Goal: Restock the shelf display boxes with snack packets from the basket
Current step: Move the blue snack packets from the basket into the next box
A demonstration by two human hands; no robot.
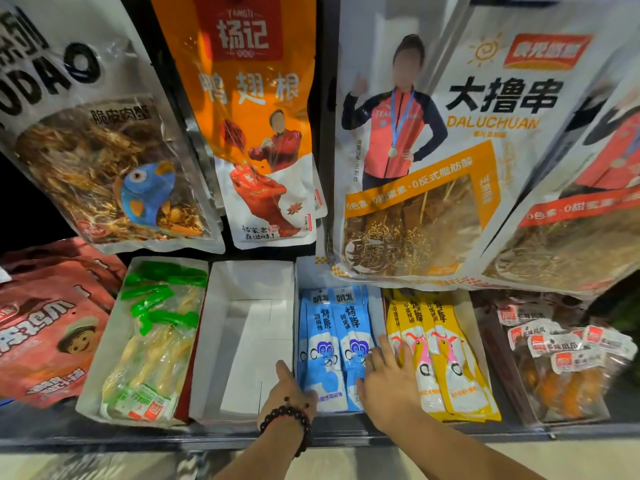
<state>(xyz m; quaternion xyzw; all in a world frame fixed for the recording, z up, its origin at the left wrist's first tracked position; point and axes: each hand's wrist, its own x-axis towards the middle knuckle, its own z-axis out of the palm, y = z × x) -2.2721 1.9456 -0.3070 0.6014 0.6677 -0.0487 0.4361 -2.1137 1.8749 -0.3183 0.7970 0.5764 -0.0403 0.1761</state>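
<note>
Your left hand [289, 393] and right hand [384, 372] press flat, fingers spread, on the blue packets [332, 348]; square them before filling the empty white box [246, 341] beside them.

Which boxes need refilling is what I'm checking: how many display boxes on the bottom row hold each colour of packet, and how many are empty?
Box of green-topped packets: 1
Empty white box: 1
Box of blue packets: 1
Box of yellow packets: 1
Box of red-labelled clear packets: 1
Total: 5 boxes
</note>
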